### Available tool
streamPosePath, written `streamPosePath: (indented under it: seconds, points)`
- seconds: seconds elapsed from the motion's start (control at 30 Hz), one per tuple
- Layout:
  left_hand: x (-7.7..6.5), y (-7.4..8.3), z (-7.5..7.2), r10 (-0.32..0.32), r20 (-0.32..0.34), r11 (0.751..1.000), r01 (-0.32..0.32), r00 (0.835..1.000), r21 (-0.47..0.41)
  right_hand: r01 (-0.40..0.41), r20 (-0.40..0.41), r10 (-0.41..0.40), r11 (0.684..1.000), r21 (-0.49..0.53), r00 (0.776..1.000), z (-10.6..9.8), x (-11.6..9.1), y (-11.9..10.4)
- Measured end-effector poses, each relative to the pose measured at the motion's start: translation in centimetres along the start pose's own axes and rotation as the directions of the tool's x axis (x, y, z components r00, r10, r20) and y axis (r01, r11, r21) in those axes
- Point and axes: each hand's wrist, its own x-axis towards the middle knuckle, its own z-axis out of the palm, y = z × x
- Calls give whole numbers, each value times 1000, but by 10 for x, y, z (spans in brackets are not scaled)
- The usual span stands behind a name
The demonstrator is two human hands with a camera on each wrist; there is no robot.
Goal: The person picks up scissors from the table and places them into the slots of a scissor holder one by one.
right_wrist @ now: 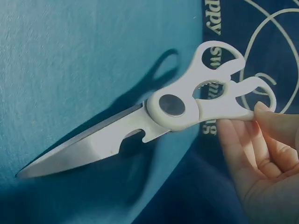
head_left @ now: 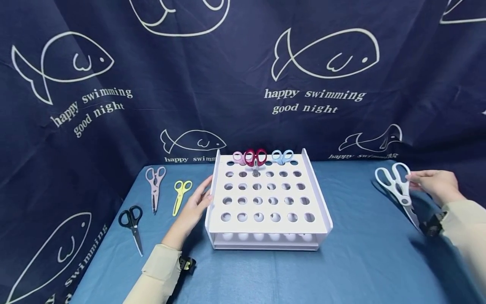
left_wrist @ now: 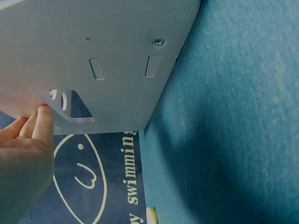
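Note:
My right hand (head_left: 436, 185) pinches one handle ring of white-handled kitchen scissors (head_left: 401, 193) at the table's right side. In the right wrist view the scissors (right_wrist: 187, 109) are closed, blade tip low over the cloth, with the thumb and fingers on the lower ring. At the middle stands a white rack (head_left: 265, 228) with rows of round holes. The fingers of my left hand (head_left: 195, 207) rest against its left side panel (left_wrist: 121, 42), close to a cutout. Pink scissors (head_left: 233, 158), dark red scissors (head_left: 250, 159) and light blue scissors (head_left: 281, 160) stand handles-up in the rack's back part.
Left of the rack lie pale pink scissors (head_left: 155, 188), yellow scissors (head_left: 179, 195) and black-handled scissors (head_left: 135, 228) on the blue table cloth (head_left: 265, 278). A dark blue curtain (head_left: 243, 105) with fish drawings hangs right behind the table.

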Motion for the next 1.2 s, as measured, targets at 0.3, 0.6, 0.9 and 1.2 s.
streamPosePath:
  seconds: [0.3,0.6,0.9,1.2]
  points:
    - [-1,0,-1,1,3,1000,-1,1000,-13,93,0,-94,989,113,996,4,-12,-21]
    - [-1,1,-1,-4,5,1000,4,1000,-1,198,-12,-200,961,192,980,17,-25,-52]
    - [0,3,-1,15,8,1000,-15,1000,4,244,-77,-234,867,434,969,33,-38,-79]
    - [-1,2,0,5,0,1000,-5,1000,4,181,-34,-215,716,674,976,42,-46,-93]
